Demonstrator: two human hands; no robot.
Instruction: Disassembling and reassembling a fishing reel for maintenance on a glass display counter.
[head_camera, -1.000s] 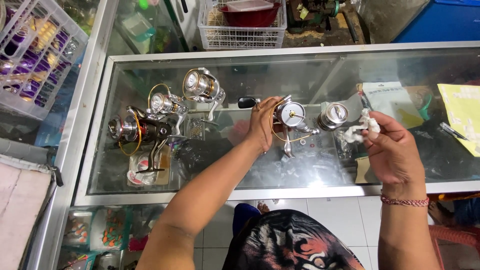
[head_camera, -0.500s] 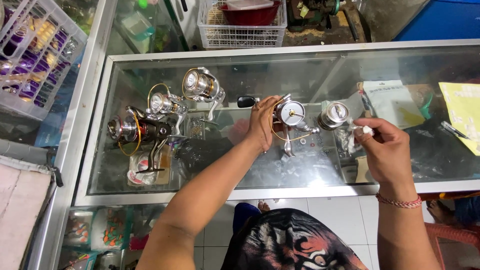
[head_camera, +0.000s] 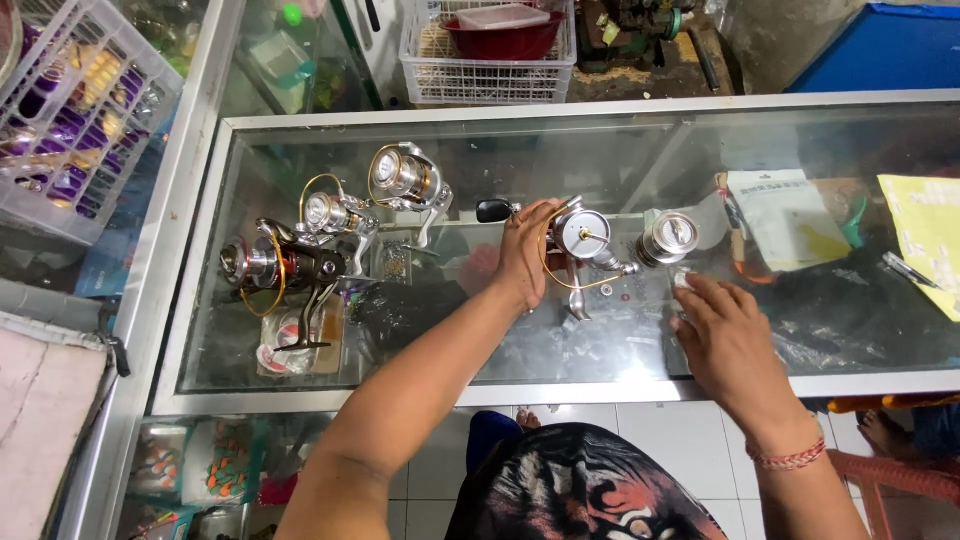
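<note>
Left hand (head_camera: 522, 255): fingers closed around the silver spinning fishing reel (head_camera: 583, 240), held upright on the glass tabletop (head_camera: 600, 340).
Right hand (head_camera: 728, 340): lowered since a moment ago; fingers now spread flat, pressing a small white part (head_camera: 682, 277) near the detached silver spool (head_camera: 668, 236).
Left: three further reels (head_camera: 330, 230), untouched.

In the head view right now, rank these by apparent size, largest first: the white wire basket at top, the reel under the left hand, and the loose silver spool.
1. White wire basket
2. Reel held by the left hand
3. Silver spool

The basket sits farther away, so its true lead is probably greater.
</note>
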